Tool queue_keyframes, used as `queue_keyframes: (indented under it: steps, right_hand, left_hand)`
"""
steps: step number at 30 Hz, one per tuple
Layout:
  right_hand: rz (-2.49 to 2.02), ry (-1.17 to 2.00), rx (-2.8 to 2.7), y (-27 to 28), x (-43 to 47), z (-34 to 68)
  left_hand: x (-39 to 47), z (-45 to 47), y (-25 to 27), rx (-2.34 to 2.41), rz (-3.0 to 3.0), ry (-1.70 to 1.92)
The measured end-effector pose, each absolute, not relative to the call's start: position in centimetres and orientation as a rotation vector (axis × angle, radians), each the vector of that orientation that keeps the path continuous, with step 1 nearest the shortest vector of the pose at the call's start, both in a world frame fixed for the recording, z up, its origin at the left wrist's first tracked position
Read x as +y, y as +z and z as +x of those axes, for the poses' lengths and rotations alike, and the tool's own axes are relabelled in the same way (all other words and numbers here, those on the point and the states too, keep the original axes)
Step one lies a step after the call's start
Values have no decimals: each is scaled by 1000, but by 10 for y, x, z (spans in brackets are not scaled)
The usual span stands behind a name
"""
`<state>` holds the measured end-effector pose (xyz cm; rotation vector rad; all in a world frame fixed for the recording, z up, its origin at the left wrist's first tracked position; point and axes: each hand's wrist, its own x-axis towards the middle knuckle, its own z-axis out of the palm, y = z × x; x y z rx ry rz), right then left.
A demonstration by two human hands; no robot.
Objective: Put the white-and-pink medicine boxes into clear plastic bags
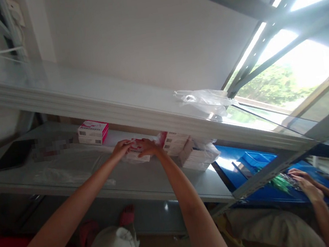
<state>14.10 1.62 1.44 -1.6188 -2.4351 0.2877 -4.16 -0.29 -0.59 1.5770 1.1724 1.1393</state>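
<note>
Both my arms reach onto a grey metal shelf (148,179). My left hand (121,148) and my right hand (147,146) close together on a small white and pink box (134,156) that lies on the shelf between them. Just right of my right hand stand more white and pink boxes (173,142), some of them in a clear plastic bag (201,153). A further stack of two such boxes (93,132) sits apart, farther left on the same shelf.
A dark flat tablet (13,155) lies at the shelf's left end. The upper shelf (92,97) carries a crumpled clear bag (204,100). At lower right another person's hand (305,183) works over a blue table with a blue bin (255,159).
</note>
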Motion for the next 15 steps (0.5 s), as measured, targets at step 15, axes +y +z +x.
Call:
queue_keyframes:
  steps: [15]
  right_hand:
    - [-1715,261,-2527,16,13,136]
  left_hand:
    - [-105,13,-48,1293,534,1469]
